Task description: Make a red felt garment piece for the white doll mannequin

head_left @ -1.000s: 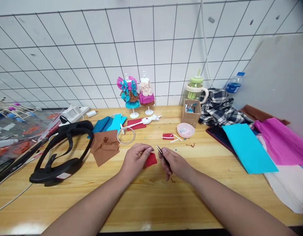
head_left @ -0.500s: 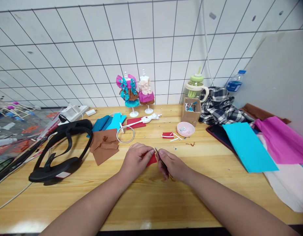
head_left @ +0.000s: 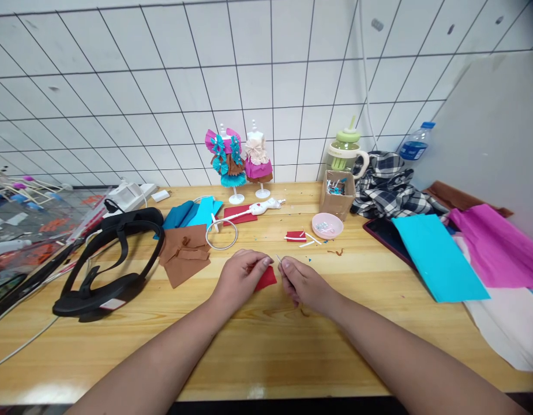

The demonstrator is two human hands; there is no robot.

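Wooden table (head_left: 258, 346): left hand (head_left: 240, 276) pinches red paper (head_left: 265, 279).

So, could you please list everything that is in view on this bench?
table: 1, wooden, below tiled wall
red paper: 1, between the hands
tweezers: 1, metal, in right hand
brown paper: 1, left of hands
ring: 1, white, beside brown paper
headset: 1, black, left
blue paper: folded pile, behind brown paper
mannequins: 2, dressed in paper, by wall
glue gun: 1, white, before mannequins
dish: 1, pink, centre right
box: 1, cardboard, behind dish
cup: 1, green, by wall
cloth: 1, checked, right
bottle: 1, blue cap, far right
sheets: cyan, magenta, white, right
left hand: pinches red paper
right hand: holds tweezers
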